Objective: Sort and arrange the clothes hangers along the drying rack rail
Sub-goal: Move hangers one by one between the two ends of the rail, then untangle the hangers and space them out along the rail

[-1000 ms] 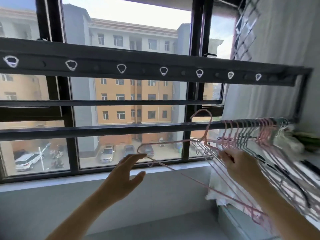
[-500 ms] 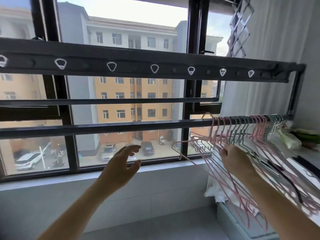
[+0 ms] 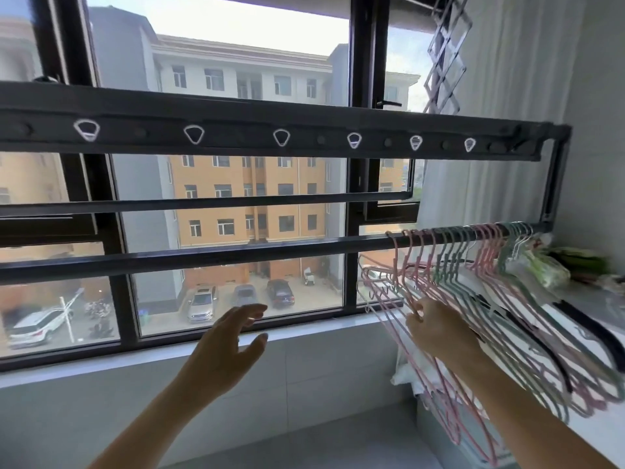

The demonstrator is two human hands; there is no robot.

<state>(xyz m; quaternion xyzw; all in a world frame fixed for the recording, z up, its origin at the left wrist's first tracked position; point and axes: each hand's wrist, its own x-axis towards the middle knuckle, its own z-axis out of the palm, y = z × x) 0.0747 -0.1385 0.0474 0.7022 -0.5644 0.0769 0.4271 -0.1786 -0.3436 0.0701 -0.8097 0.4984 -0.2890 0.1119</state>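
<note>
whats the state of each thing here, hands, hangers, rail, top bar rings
left hand, open, raised in the air, holding nothing
right hand, gripping pink ones among the hangers, below their hooks
hangers, pink and green, hooked on the rail, bunched at its right end
lower rail, carries hangers only at its right end
white rings on the top bar, no hanger hooked in them
</note>
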